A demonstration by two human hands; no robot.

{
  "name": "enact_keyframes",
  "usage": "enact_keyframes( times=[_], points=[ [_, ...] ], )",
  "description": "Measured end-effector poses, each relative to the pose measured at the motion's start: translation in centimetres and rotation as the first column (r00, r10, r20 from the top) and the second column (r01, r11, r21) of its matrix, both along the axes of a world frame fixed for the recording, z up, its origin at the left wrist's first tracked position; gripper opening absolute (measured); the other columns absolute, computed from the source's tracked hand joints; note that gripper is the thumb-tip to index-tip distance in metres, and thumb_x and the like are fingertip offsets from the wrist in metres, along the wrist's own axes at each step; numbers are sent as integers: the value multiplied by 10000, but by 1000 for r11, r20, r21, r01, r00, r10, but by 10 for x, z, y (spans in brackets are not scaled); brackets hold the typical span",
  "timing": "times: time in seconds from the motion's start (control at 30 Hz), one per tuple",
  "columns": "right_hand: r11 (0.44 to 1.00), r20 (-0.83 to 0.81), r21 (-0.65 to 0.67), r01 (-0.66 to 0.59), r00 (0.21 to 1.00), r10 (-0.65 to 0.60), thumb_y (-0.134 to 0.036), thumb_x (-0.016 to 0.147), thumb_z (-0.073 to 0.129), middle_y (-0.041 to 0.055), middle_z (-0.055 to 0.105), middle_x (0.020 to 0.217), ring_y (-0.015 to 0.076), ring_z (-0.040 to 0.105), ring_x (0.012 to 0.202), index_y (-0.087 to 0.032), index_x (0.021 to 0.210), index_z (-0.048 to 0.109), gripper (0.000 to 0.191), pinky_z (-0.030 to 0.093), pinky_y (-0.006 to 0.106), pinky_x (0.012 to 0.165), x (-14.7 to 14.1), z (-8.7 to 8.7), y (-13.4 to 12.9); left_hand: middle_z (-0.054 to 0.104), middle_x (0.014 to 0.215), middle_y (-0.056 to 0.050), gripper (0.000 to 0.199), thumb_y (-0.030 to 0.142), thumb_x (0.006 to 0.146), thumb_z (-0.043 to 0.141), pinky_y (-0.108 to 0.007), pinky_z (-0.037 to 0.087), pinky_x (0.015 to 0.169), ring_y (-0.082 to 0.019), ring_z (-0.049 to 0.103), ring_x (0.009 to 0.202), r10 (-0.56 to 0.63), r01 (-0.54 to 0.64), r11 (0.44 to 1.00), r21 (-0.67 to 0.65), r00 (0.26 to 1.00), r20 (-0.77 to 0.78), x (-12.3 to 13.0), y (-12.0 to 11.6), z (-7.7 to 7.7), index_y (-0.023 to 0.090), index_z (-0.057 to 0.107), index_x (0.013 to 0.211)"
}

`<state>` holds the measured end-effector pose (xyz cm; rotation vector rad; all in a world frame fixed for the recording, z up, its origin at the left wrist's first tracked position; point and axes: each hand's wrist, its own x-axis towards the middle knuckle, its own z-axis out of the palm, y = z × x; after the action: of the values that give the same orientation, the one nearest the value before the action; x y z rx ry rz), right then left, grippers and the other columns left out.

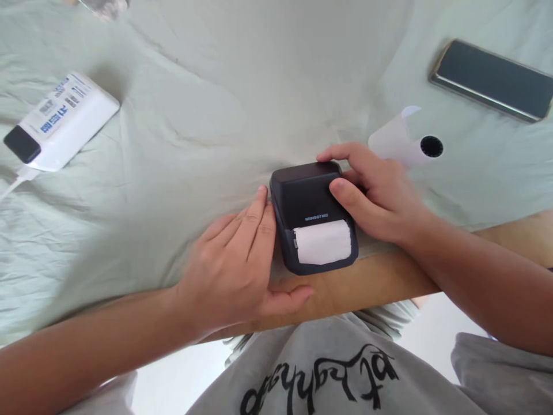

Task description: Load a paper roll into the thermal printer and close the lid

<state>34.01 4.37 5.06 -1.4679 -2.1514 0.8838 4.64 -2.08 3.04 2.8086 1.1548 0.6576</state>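
Grey shirt [319, 369] fabric with black script lettering lies closest, below both hands, and past it runs the bare wooden edge [389, 276] of a surface draped in pale green cloth [216, 115]. Between the hands sits a black NIIMBOT label printer [309, 199], its near end just over the wood, with white paper [324, 242] showing at that end. The right hand [378, 193] grasps the printer's right side — thumb on top, index finger at the far corner, other fingers mostly hidden. The left hand [235, 259] holds nothing: its straight fingers lie along the printer's left side, thumb stretched out past the near end; whether they press on the casing is hard to tell. The step in hand looks like steadying or squaring up the printer; lifting or turning it would call for the left fingers to curl round that side while the right grip stays firm. Just beyond the right hand lies a curl of white paper [391, 138] with a round black end [432, 146] — farther out, a smartphone [496, 80]. Well beyond the left hand rests a white device [71, 121] with a printed label, a white cable [15, 184] at its near end.
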Motion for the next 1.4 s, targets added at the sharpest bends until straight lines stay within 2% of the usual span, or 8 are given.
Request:
enact_keyframes(
  times=[0.1,0.2,0.4,0.77,0.9,1.13,1.27,1.4],
  points=[
    [999,-17,0,41,999,-41,-561,1154,534,-61,549,612,179,475,558,-220,1531,693,532,462,381,700,-2,1,-2,616,1779,-453,1202,849,1214,503,-627,765,1103,-543,870,1406,-8,7,1000,-4,999,-35,4,2,-5,0,112,1970],
    [996,-25,-11,93,995,-93,-544,1137,582,-75,501,595,177,464,553,-216,1534,686,525,502,393,728,-5,4,-4,597,1840,-392,1187,872,1223,500,-582,767,1141,-501,857,1460,4,-5,999,-51,1000,-22,4,8,-8,98,39,1995],
    [989,40,22,149,988,-150,-527,1186,519,-19,643,684,188,536,591,-236,1520,696,477,522,402,724,-8,6,-4,582,1855,-386,1129,861,1240,473,-614,731,1251,-520,772,1586,23,-27,999,-47,998,-66,3,12,-12,72,132,1971],
    [987,38,105,121,991,-125,-785,1225,324,-40,600,649,182,481,530,-288,1600,632,695,481,407,686,-1,-14,-4,615,1838,-341,1083,666,1267,612,-642,725,1230,-517,755,1608,-2,0,996,-90,1000,-16,-2,12,-12,148,30,2020],
    [993,84,50,108,990,-112,-762,1221,403,-42,558,656,181,548,584,-286,1657,610,678,533,397,757,1,-10,-1,618,1834,-345,1025,640,1243,695,-626,708,1261,-523,748,1615,-61,53,991,-125,997,-57,-8,17,-10,126,217,1990],
    [992,-19,-111,56,998,-59,-658,1149,583,-74,582,677,159,588,579,-235,1778,480,764,493,353,689,10,2,0,697,1811,-251,1059,963,1097,682,-610,722,1247,-494,838,1489,39,-21,951,-309,998,52,-7,30,-7,178,557,1797],
    [992,-23,-114,45,999,-48,-588,1061,741,-23,755,827,180,687,668,-252,1818,431,884,502,340,658,20,2,-14,781,1738,-111,622,551,1174,622,-574,733,1281,-378,798,1579,180,10,830,-557,941,285,-7,42,-3,271,577,1728],
    [993,-54,-107,56,997,-62,-527,1027,816,-49,731,816,157,634,602,-261,1787,433,892,460,327,561,29,1,-44,775,1744,-115,546,351,1152,526,-547,742,1280,-318,781,1611,250,37,798,-602,888,386,-6,48,-6,277,591,1689]
  ],
)
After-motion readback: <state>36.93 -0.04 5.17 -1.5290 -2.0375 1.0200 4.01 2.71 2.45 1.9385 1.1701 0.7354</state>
